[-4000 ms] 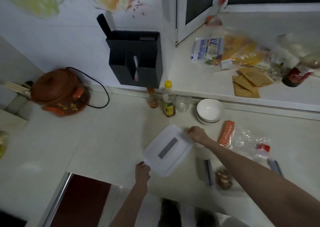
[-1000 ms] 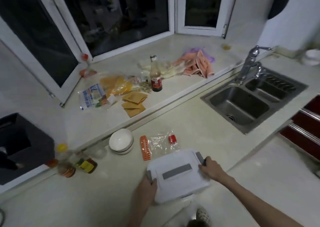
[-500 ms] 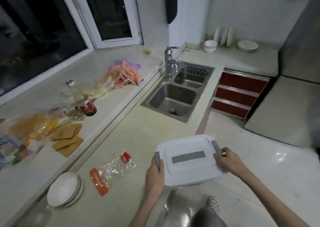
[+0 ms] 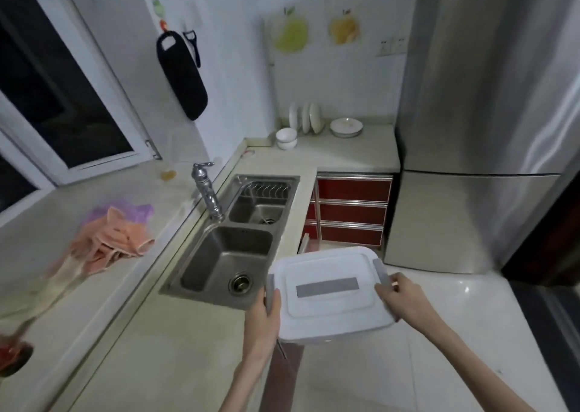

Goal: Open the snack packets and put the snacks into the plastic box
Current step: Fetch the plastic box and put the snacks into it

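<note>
two hands, left (image 4: 263, 309) and right (image 4: 400, 295), grip the lidded plastic box (image 4: 329, 289) between them.

left hand (image 4: 265, 314): grip curled, arm extended forward | right hand (image 4: 405, 298): grip curled, arm extended forward

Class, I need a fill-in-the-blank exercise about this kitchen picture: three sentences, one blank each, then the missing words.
1. Both hands, left hand and right hand, hold a white plastic ____ with its lid on.
2. The steel sink has ____ basins.
3. The peach-coloured cloth lies on the ledge beneath the ____.

Missing words: box; two; window
</note>
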`<action>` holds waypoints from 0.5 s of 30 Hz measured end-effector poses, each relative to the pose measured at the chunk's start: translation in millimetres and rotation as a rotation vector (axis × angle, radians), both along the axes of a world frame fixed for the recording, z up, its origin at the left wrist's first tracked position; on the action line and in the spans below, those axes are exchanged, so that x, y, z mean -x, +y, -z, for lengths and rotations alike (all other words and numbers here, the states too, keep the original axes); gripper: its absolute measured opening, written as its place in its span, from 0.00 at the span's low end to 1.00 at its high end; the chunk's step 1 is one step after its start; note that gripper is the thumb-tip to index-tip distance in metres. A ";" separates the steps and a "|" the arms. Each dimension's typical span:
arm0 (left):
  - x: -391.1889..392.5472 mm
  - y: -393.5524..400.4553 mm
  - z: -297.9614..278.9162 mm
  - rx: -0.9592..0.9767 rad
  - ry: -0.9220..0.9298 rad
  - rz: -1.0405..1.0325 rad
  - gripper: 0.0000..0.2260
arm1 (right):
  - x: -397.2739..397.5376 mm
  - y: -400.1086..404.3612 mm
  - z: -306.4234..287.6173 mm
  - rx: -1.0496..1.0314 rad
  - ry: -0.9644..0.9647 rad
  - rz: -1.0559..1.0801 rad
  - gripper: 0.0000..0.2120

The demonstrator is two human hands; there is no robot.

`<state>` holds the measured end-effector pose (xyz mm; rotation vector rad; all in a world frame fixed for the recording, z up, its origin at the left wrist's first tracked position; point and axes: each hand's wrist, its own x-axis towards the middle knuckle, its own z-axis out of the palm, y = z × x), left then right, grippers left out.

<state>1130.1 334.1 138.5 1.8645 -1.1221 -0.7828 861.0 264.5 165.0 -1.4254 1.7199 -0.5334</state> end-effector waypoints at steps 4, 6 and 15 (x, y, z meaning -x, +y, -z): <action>33.8 -57.6 0.3 0.012 0.009 0.032 0.17 | 35.9 -42.5 -6.4 0.011 -0.009 0.055 0.14; 45.7 -82.8 4.2 -0.008 -0.006 0.047 0.16 | 50.5 -61.1 -5.5 0.008 -0.018 0.086 0.14; 64.3 -210.0 29.9 -0.022 -0.086 0.115 0.19 | 69.4 -157.6 4.3 -0.018 -0.043 0.180 0.15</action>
